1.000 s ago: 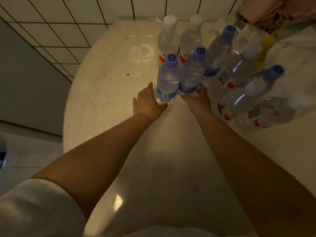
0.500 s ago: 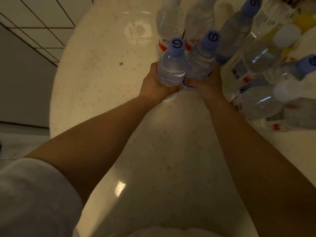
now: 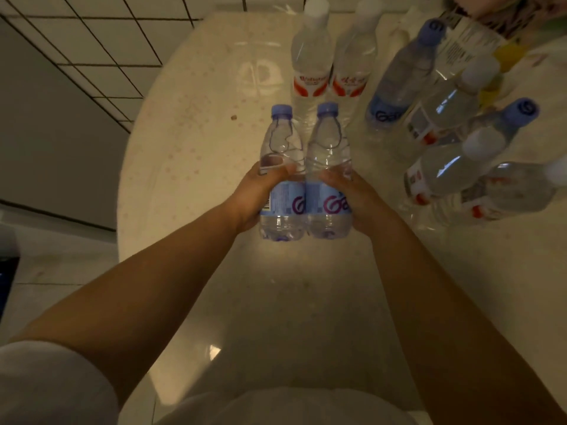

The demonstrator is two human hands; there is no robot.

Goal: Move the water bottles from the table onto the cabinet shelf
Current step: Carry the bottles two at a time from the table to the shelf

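Note:
Two clear water bottles with blue caps and blue labels are held side by side above the round pale table (image 3: 190,167). My left hand (image 3: 256,196) grips the left bottle (image 3: 280,154) around its middle. My right hand (image 3: 357,194) grips the right bottle (image 3: 328,151) the same way. Both bottles tilt with their caps pointing away from me and their bases toward me. The cabinet shelf is out of view.
Two white-capped bottles with red labels (image 3: 311,56) stand at the table's far side. Several more bottles, blue-capped (image 3: 402,72) and white-capped (image 3: 445,167), crowd the right. A tiled wall (image 3: 101,41) rises behind; floor (image 3: 46,256) lies to the left.
Both hands closed around the two front blue-capped bottles, lifted them off the table and drew them toward me, tipping them so their labels show.

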